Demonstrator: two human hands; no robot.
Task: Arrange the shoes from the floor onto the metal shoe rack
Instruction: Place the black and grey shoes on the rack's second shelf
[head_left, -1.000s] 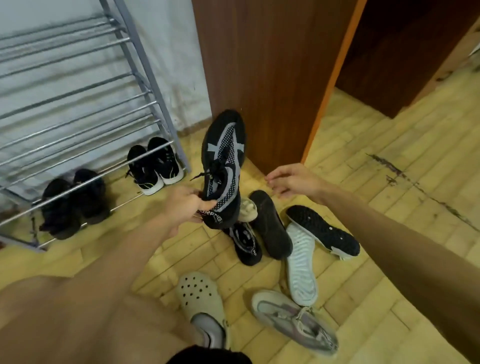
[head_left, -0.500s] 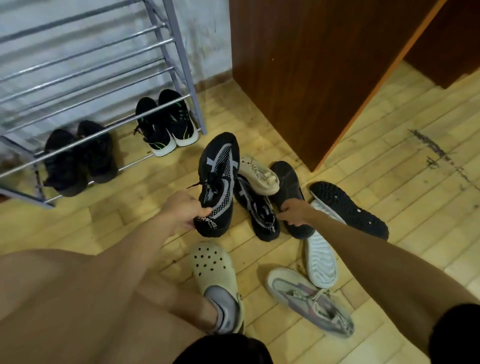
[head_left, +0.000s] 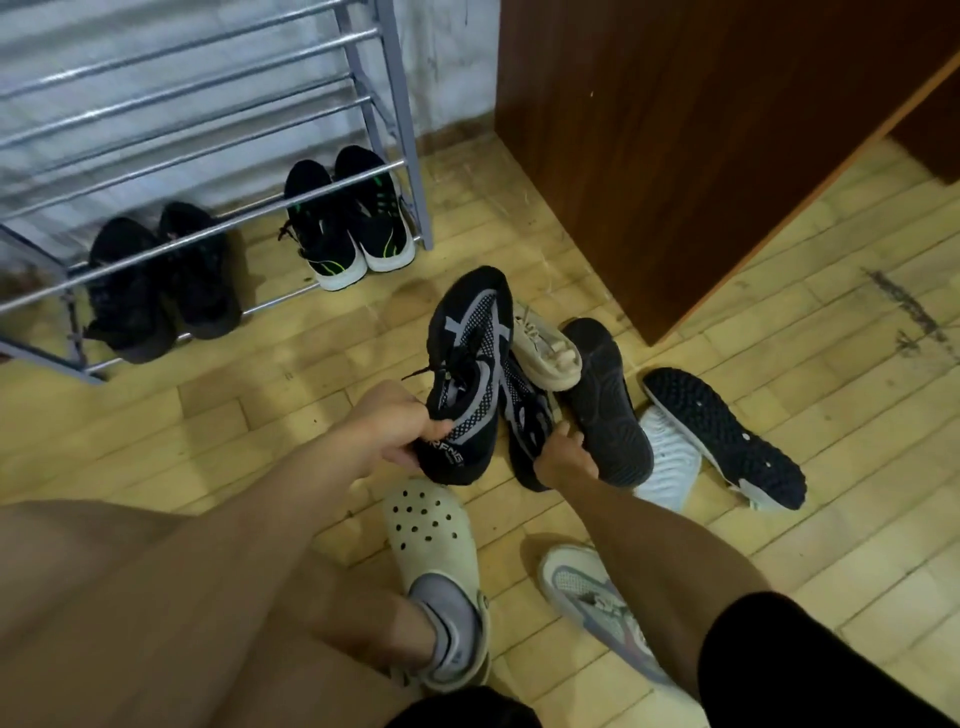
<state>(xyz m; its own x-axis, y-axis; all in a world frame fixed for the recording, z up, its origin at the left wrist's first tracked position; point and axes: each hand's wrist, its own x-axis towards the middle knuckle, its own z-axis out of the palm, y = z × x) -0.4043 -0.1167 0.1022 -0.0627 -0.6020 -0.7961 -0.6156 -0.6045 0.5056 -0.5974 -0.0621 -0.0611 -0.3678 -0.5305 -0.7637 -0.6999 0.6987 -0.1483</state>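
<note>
My left hand (head_left: 390, 430) grips a black and grey mesh shoe (head_left: 470, 364) by its heel, toe pointing away. My right hand (head_left: 563, 460) grips the heel end of the matching black and grey shoe (head_left: 527, 415) lying on the floor. Around it lie a cream shoe (head_left: 548, 348), a dark shoe sole-up (head_left: 605, 400), a white sole (head_left: 667, 457) and a black studded sole (head_left: 722, 436). The metal shoe rack (head_left: 208, 130) stands at the upper left. Its bottom shelf holds a black pair (head_left: 156, 280) and a black pair with white soles (head_left: 348, 218).
A brown wooden cabinet (head_left: 701, 156) stands at the upper right, close behind the shoe pile. A pale sneaker with pink and blue marks (head_left: 597, 603) lies under my right forearm. My foot wears a cream clog (head_left: 434, 551). The floor is yellow wood planks.
The view has dropped lower and nearer the pile. My right hand moved from the dark shoe's end to the second black and grey shoe and took hold of it. My left hand keeps its shoe.
</note>
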